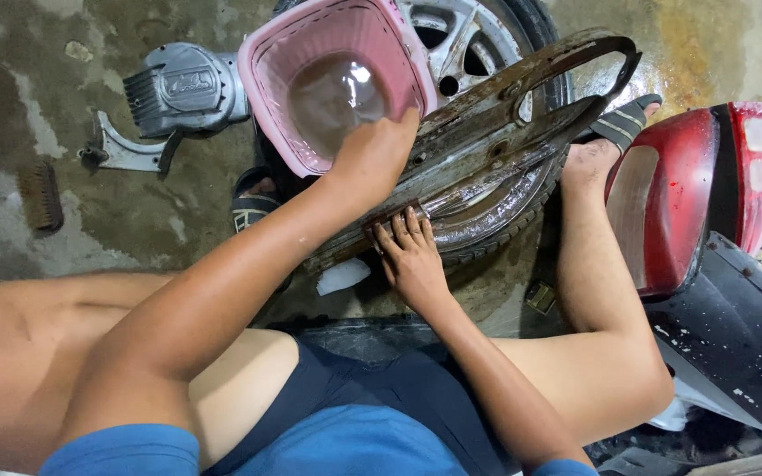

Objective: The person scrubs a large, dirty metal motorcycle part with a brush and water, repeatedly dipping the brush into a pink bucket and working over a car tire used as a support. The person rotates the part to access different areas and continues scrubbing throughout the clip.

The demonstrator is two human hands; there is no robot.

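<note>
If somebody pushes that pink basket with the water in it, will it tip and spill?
Probably. The pink basket sits tilted against the wheel, its murky water sloshes, and thin plastic likely flexes. The left hand at its rim steadies it.

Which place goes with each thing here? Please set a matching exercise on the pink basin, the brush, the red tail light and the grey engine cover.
Things:
1. pink basin
2. brush
3. red tail light
4. grey engine cover

Places:
a. on the wet floor at far left
b. at the right edge, beside the foot
c. at the top, under the left hand
d. at upper left, next to the basin

Pairs: 1-c, 2-a, 3-b, 4-d
</note>
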